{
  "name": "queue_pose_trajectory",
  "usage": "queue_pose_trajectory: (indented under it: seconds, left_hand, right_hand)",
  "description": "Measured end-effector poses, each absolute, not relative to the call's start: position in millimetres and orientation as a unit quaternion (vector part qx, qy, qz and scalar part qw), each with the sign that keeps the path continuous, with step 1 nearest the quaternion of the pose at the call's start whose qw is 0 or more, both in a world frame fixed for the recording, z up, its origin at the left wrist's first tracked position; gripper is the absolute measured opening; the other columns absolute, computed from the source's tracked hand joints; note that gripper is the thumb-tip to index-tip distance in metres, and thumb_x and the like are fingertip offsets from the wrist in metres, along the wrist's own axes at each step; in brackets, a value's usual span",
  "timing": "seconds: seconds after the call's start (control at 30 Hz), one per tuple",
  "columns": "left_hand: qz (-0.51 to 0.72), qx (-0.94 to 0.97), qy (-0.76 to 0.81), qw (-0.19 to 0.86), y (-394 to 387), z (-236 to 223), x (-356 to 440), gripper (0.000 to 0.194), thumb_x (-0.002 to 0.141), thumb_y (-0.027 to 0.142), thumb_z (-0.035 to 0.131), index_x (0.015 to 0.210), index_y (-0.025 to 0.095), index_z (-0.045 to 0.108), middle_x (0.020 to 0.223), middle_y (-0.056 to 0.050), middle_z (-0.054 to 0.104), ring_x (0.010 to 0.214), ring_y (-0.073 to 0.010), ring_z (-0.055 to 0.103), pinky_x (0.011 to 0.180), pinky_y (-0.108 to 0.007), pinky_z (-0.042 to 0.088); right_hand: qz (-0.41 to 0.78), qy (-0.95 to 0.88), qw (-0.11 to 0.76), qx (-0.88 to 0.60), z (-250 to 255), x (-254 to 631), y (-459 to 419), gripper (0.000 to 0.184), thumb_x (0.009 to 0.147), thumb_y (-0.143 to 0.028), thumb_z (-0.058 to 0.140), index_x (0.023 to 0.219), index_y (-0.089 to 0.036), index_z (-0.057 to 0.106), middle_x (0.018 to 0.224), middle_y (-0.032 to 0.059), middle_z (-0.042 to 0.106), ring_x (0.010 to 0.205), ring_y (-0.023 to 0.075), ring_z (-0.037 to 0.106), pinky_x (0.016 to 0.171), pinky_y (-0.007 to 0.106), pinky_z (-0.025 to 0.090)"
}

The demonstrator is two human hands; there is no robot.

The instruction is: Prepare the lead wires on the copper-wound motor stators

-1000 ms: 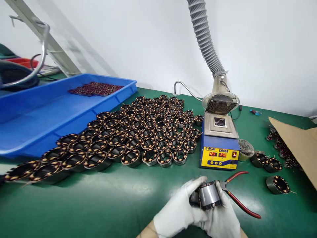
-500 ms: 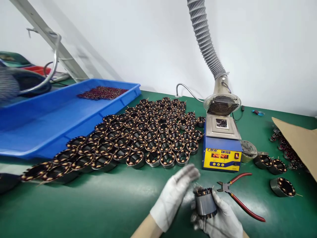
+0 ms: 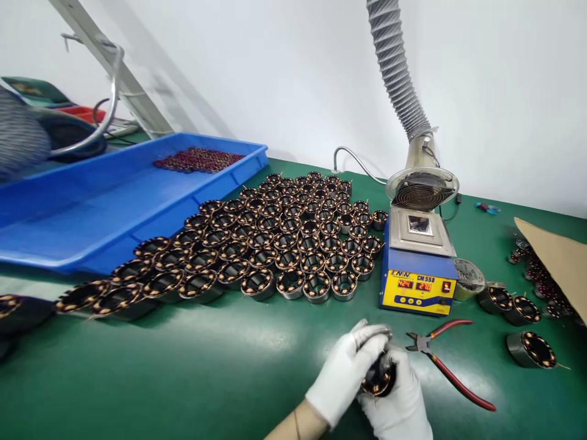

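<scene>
Both my hands wear white gloves and meet at a motor stator (image 3: 378,380), a dark metal ring with copper windings along its rim. My right hand (image 3: 400,400) is wrapped round it from the right and below. My left hand (image 3: 351,365) comes from the left, its fingers closed together over the upper edge. The fingers cover much of the ring, and what the left fingertips pinch is hidden. Just right of my hands lie red-handled cutters (image 3: 422,343), jaws apart. A thin wire end sticks out below the stator.
Many similar stators (image 3: 287,241) stand in rows at the left and centre. Behind them is a blue tray (image 3: 92,201) with small dark red parts. A yellow-and-blue solder pot (image 3: 417,287) stands under a fume hose (image 3: 398,67). A single stator (image 3: 532,350) sits at the right, near cardboard (image 3: 554,256).
My left hand has come down onto the stator from its left. The stator has turned in my right hand, so its wound opening now faces me. The view has shifted slightly.
</scene>
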State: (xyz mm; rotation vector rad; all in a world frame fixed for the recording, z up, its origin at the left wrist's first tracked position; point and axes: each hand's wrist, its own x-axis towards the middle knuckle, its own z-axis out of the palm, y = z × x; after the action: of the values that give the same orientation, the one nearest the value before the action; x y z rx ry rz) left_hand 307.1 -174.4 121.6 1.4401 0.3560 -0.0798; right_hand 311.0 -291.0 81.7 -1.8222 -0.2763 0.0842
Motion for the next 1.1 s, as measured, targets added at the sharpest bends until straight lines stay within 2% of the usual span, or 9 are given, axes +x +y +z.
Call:
queue_pose_trajectory:
  seconds: [0.13,0.23,0.37,0.53,0.7,0.83,0.97,1.0,1.1]
  left_hand:
    - [0.044,0.452,0.223,0.863,-179.4,118.6,312.3,0.040,0.060,0.043,0.069,0.085,0.012,0.063,0.076,-0.009,0.065,0.076,-0.0239,0.061,0.076,-0.034,0.048]
    - [0.140,0.401,0.223,0.877,-159.9,125.7,310.1,0.042,0.062,0.042,0.072,0.091,0.014,0.060,0.079,-0.007,0.066,0.085,-0.0206,0.060,0.084,-0.029,0.045]
    - [0.009,0.584,0.223,0.780,-145.8,130.1,305.3,0.047,0.055,0.028,0.073,0.098,0.013,0.060,0.095,-0.009,0.064,0.093,-0.0244,0.058,0.082,-0.030,0.045]
    - [-0.013,0.572,0.296,0.765,-158.3,128.1,307.0,0.039,0.051,0.033,0.071,0.083,0.012,0.063,0.077,-0.006,0.065,0.071,-0.0194,0.058,0.067,-0.027,0.046]
    - [-0.021,0.571,0.286,0.769,-165.2,129.4,311.2,0.023,0.043,0.025,0.068,0.059,0.012,0.058,0.055,-0.001,0.056,0.054,-0.0129,0.050,0.054,-0.022,0.040]
    - [0.002,0.610,0.277,0.743,-163.7,129.1,309.3,0.020,0.047,0.026,0.065,0.061,0.013,0.059,0.058,-0.002,0.058,0.056,-0.0152,0.053,0.056,-0.024,0.043]
    - [0.018,0.638,0.250,0.728,-163.0,131.0,305.9,0.054,0.046,0.021,0.071,0.097,0.015,0.058,0.098,-0.007,0.063,0.093,-0.0226,0.057,0.078,-0.026,0.047]
    - [0.007,0.639,0.242,0.730,-164.0,131.3,306.4,0.053,0.047,0.021,0.071,0.099,0.015,0.058,0.100,-0.007,0.063,0.094,-0.0230,0.057,0.079,-0.027,0.047]
    - [-0.023,0.642,0.229,0.731,-168.5,130.9,311.6,0.022,0.055,0.025,0.065,0.073,0.014,0.065,0.075,-0.005,0.066,0.075,-0.0224,0.061,0.068,-0.028,0.048]
  right_hand:
    - [0.024,-0.137,0.560,-0.817,74.7,312.5,-293.1,0.042,0.045,-0.024,0.079,0.078,-0.026,0.054,0.090,0.0064,0.063,0.083,0.0270,0.058,0.073,0.038,0.044]
    - [0.003,-0.129,0.556,-0.821,69.7,311.9,-294.7,0.044,0.042,-0.026,0.081,0.076,-0.025,0.052,0.090,0.0072,0.062,0.081,0.0272,0.058,0.071,0.038,0.043]
    - [0.006,-0.117,0.576,-0.809,67.4,310.5,-294.6,0.043,0.043,-0.023,0.081,0.074,-0.026,0.051,0.094,0.0065,0.063,0.085,0.0274,0.057,0.074,0.039,0.042]
    - [0.065,-0.142,0.555,-0.817,68.0,314.6,-300.7,0.040,0.048,-0.027,0.079,0.080,-0.026,0.054,0.097,0.0069,0.063,0.089,0.0270,0.058,0.076,0.039,0.044]
    - [0.075,-0.151,0.534,-0.829,71.0,316.9,-303.5,0.035,0.049,-0.030,0.078,0.076,-0.025,0.055,0.097,0.0073,0.064,0.089,0.0270,0.059,0.075,0.039,0.046]
    - [0.070,-0.127,0.550,-0.823,73.7,315.5,-300.7,0.037,0.046,-0.028,0.079,0.075,-0.025,0.055,0.095,0.0074,0.064,0.088,0.0278,0.059,0.075,0.039,0.046]
    - [0.056,-0.131,0.574,-0.806,72.0,314.9,-299.4,0.042,0.045,-0.026,0.080,0.081,-0.026,0.057,0.096,0.0073,0.065,0.085,0.0274,0.060,0.074,0.039,0.046]
    - [0.052,-0.137,0.572,-0.807,71.4,314.9,-299.3,0.043,0.046,-0.027,0.080,0.082,-0.026,0.057,0.095,0.0072,0.065,0.083,0.0268,0.060,0.072,0.038,0.046]
    - [0.035,-0.159,0.547,-0.821,70.8,315.1,-299.2,0.039,0.050,-0.028,0.078,0.081,-0.025,0.055,0.093,0.0070,0.064,0.078,0.0249,0.061,0.067,0.035,0.047]
